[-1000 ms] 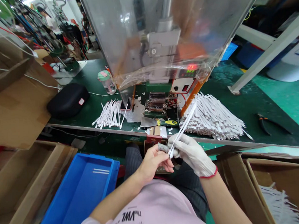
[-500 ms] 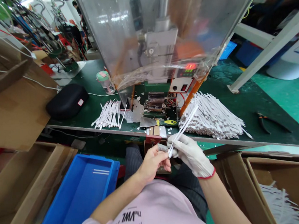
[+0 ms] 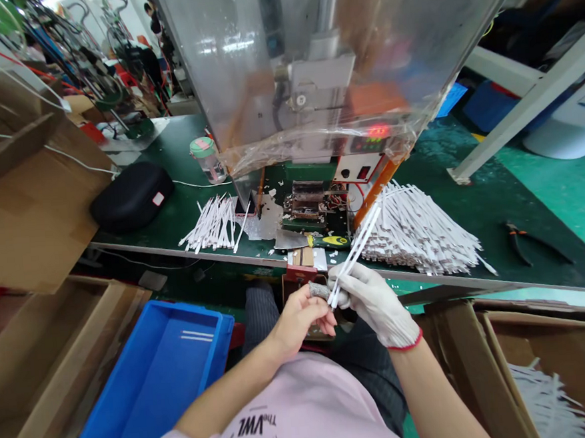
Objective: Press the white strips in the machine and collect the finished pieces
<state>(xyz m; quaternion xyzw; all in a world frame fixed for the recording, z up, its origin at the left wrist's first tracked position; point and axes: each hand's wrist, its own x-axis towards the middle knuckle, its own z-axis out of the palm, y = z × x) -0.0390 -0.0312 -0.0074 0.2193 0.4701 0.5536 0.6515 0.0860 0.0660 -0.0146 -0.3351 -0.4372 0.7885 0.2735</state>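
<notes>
My right hand [image 3: 371,300], in a white knit glove with a red cuff, is closed around a few thin white cables [image 3: 357,251]. They look like short flat cords with small plug-like ends, and they slant up and to the right. At their lower ends, my left hand [image 3: 302,318] pinches with thumb and fingers; it is bare except for a grey wrap on the index finger. The fingers partly cover those ends. Just beyond, a large pile of similar white cables [image 3: 418,230] lies on the bench, and a smaller bunch [image 3: 213,223] lies to the left.
Ahead stands a press machine [image 3: 321,90] behind a clear shield, with a scraper [image 3: 314,239] before it. A black case [image 3: 131,197], a lidded jar [image 3: 207,159] and pliers [image 3: 529,239] rest on the bench. A blue bin [image 3: 148,382] and cardboard boxes [image 3: 463,360] flank my lap.
The held cables have spread slightly apart, and my left thumb has shifted a little at their lower ends. The view has moved slightly; both hands stay in nearly the same place.
</notes>
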